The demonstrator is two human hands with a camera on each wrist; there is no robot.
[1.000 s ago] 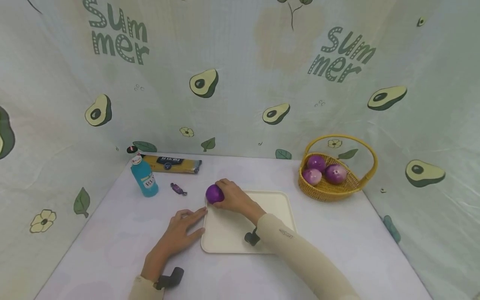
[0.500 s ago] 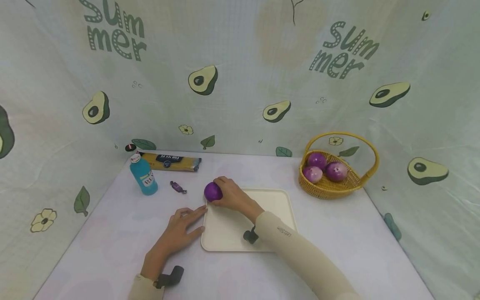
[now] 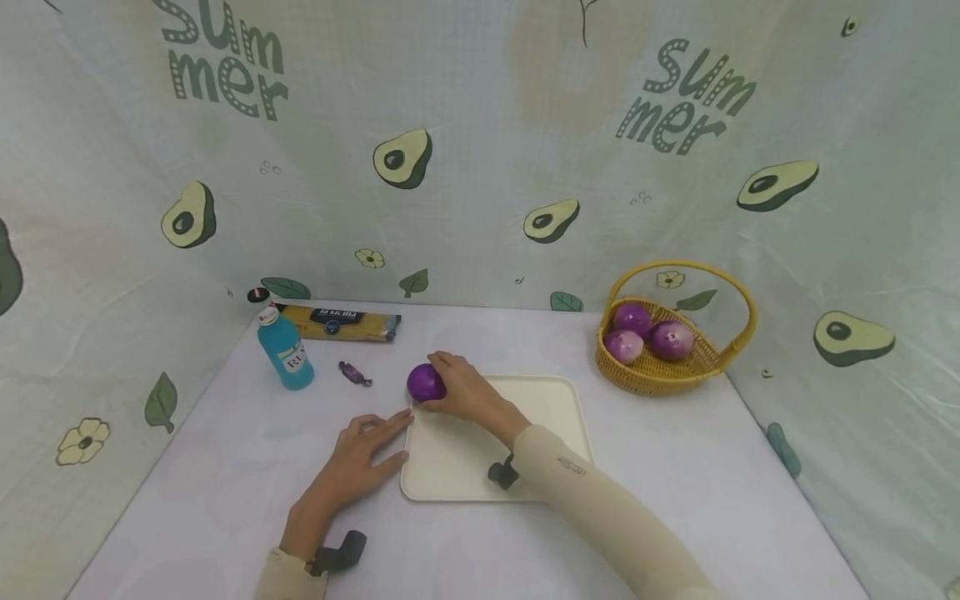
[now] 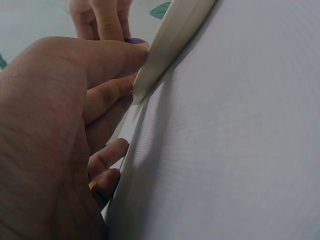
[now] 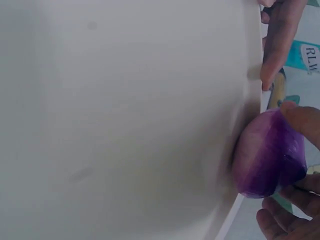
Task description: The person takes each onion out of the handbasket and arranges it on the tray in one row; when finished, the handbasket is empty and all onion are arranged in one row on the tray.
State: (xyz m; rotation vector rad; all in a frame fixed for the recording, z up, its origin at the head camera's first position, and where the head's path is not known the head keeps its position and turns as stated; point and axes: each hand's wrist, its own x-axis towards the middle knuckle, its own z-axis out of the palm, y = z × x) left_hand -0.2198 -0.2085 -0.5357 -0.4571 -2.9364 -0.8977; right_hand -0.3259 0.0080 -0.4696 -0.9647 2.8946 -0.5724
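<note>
In the head view, my right hand [image 3: 472, 396] holds a purple onion [image 3: 423, 383] at the far left corner of a cream rectangular tray [image 3: 540, 408]. The right wrist view shows thumb and fingers around the onion [image 5: 267, 155], which overlaps the tray's raised rim [image 5: 257, 75]. My left hand [image 3: 360, 462] lies along the tray's left side, fingers extended. Its thumb [image 4: 117, 60] and fingertips touch the rim in the left wrist view.
At the right stands a yellow wicker basket [image 3: 645, 383] with three purple onions [image 3: 671, 340]. Back left are a blue bottle [image 3: 287, 354], a yellow package [image 3: 337, 325] and a purple wrapped candy [image 3: 355, 374]. A printed curtain [image 3: 480, 167] hangs behind.
The head view has shifted slightly, so the scene sits a little higher in it. Both hands, the onion and the tray keep nearly the same places relative to each other.
</note>
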